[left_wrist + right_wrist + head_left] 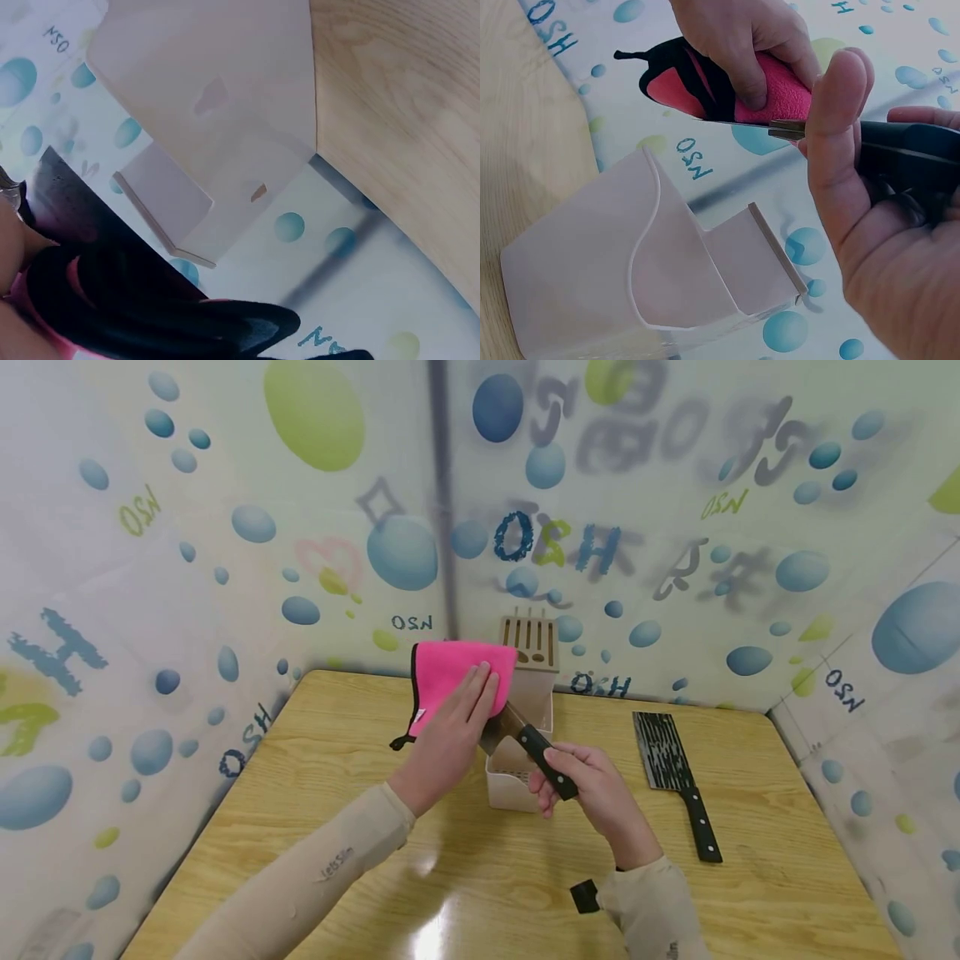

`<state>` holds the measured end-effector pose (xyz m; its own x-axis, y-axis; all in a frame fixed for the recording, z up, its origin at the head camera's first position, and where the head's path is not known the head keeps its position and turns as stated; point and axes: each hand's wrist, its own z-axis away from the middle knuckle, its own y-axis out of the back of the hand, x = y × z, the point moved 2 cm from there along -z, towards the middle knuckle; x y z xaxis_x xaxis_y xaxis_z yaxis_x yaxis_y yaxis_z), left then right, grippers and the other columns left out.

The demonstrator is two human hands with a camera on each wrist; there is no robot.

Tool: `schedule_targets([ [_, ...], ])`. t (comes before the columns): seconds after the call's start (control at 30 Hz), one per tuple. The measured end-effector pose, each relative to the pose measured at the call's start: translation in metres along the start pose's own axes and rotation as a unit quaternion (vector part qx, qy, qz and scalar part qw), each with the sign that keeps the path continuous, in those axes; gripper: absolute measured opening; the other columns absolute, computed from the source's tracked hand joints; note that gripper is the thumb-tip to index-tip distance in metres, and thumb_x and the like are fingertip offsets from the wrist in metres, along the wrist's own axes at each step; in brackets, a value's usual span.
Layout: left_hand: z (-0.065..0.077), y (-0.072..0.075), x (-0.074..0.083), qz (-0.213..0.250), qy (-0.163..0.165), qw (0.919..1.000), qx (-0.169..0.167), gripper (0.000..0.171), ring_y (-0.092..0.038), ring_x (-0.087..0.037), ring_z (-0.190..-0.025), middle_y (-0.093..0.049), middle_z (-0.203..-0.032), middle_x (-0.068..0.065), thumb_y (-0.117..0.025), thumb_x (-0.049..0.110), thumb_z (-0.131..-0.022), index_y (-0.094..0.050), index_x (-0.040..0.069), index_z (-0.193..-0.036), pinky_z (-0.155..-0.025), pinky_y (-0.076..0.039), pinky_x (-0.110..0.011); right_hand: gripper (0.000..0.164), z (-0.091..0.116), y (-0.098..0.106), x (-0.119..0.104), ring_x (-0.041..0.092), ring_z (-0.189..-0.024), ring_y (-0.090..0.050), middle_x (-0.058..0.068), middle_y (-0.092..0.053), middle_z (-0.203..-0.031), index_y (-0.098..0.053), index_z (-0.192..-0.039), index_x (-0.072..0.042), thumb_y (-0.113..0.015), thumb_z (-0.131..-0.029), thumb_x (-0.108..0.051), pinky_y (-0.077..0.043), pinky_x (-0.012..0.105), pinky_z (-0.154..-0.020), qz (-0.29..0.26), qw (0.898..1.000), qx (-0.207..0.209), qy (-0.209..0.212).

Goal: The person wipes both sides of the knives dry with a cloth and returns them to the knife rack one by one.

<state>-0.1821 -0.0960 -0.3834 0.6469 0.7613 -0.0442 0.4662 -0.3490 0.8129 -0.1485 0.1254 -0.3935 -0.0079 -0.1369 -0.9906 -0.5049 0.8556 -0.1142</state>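
My right hand (600, 785) grips the black riveted handle of a kitchen knife (547, 762) above the table, its blade pointing away to the left. My left hand (450, 735) holds a bright pink cloth (438, 672) with black trim around the blade. In the right wrist view, thumb and fingers pinch the folded cloth (780, 90) over the blade, which it mostly hides. Part of the dark blade (90, 214) shows beside the cloth in the left wrist view. Just behind and below the hands stands a pale knife holder (528, 643) with a slotted top, partly hidden by them.
A cleaver (663, 752) with a black-streaked blade and black handle lies on the wooden table (780, 827) to the right. A small black piece (585, 897) is beside my right sleeve. Walls with a bubble print (401, 552) enclose the table's back and sides.
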Motion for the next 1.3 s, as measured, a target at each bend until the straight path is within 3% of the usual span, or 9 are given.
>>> schedule_targets([
  [0.2,0.002,0.002,0.002,-0.016,-0.017,0.9997,-0.007,0.075,-0.035,-0.034,-0.152,-0.035,-0.164,-0.022,-0.060,-0.016,-0.089,-0.033,-0.006,-0.158,-0.122,-0.034,-0.039,0.036,0.000,0.001,-0.001,0.012,-0.060,-0.063,0.006,-0.069,-0.083,-0.062,-0.109,0.011,-0.043,-0.111,-0.019,-0.060,0.028,-0.057,0.020,1.000,0.000,-0.009],
  [0.33,0.001,0.008,0.000,-0.020,-0.027,0.9994,0.009,0.076,-0.041,-0.033,-0.149,-0.040,-0.160,-0.023,-0.063,-0.016,-0.084,-0.037,-0.007,-0.156,-0.118,-0.041,-0.039,0.037,0.000,0.004,-0.003,0.010,-0.058,-0.059,0.005,-0.071,-0.081,-0.062,-0.110,0.015,-0.044,-0.111,-0.017,-0.054,0.024,-0.052,0.054,0.998,0.011,-0.014],
  [0.5,-0.001,0.017,-0.007,-0.029,-0.031,0.9985,0.036,0.072,-0.050,-0.032,-0.143,-0.047,-0.155,-0.023,-0.062,-0.017,-0.084,-0.041,-0.007,-0.153,-0.113,-0.047,-0.038,0.037,-0.002,0.008,-0.006,0.010,-0.056,-0.054,0.006,-0.070,-0.076,-0.066,-0.106,0.015,-0.046,-0.110,-0.016,-0.046,0.021,-0.049,0.102,0.994,0.029,-0.008],
  [0.7,-0.004,0.026,-0.022,-0.032,-0.031,0.9978,0.049,0.067,-0.055,-0.033,-0.138,-0.049,-0.153,-0.025,-0.062,-0.017,-0.087,-0.043,-0.009,-0.152,-0.111,-0.049,-0.041,0.033,-0.003,0.015,-0.012,0.010,-0.054,-0.052,0.012,-0.071,-0.083,-0.068,-0.107,0.012,-0.050,-0.109,-0.015,-0.043,0.022,-0.047,0.147,0.987,0.056,-0.020],
  [1.07,0.000,0.034,-0.048,-0.057,-0.015,0.9983,0.006,0.068,-0.049,-0.035,-0.142,-0.046,-0.156,-0.026,-0.064,-0.013,-0.091,-0.039,-0.009,-0.154,-0.116,-0.044,-0.043,0.033,0.001,0.026,-0.037,0.015,-0.055,-0.058,0.012,-0.073,-0.091,-0.065,-0.122,0.013,-0.051,-0.109,-0.014,-0.053,0.028,-0.049,0.194,0.977,0.073,-0.040],
  [1.3,0.004,0.034,-0.061,-0.073,-0.004,0.9971,-0.023,0.070,-0.047,-0.035,-0.144,-0.043,-0.158,-0.026,-0.063,-0.013,-0.091,-0.036,-0.009,-0.155,-0.117,-0.042,-0.043,0.032,0.002,0.034,-0.047,0.017,-0.054,-0.063,0.008,-0.075,-0.089,-0.068,-0.121,0.009,-0.052,-0.109,-0.015,-0.058,0.035,-0.052,0.243,0.966,0.084,-0.033],
])
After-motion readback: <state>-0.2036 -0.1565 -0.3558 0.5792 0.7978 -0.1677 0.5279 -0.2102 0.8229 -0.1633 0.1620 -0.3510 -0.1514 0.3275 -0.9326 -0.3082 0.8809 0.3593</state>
